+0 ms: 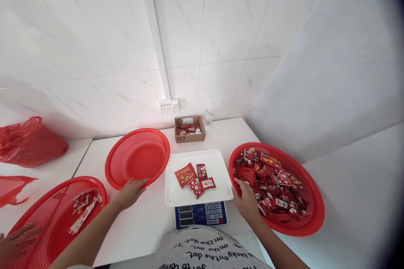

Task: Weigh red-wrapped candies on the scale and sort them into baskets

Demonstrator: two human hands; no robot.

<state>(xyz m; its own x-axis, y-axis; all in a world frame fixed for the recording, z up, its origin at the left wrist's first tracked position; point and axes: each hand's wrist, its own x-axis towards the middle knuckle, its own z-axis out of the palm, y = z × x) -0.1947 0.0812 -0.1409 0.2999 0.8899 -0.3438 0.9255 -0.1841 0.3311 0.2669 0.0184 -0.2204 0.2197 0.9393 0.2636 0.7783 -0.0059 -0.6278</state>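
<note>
My left hand [131, 193] is closed on the near rim of a red plastic basket [164, 141], which holds nothing. My right hand [246, 200] is closed on the left rim of another red basket [318, 214], filled with small red snack packets [280, 183]. Between my hands, a digital scale [201, 214] with a blue keypad carries a white tray [222, 164]. Several wrapped snacks lie together on that tray, among them a larger orange-red packet [185, 175] and a polka-dot packet [196, 187].
A small cardboard box [191, 138] with packets stands behind the scale, beside a clear plastic item [208, 116]. At left, another person's hand [20, 241] is over a third red basket [97, 183] with a few packets. A red plastic bag [34, 143] lies behind.
</note>
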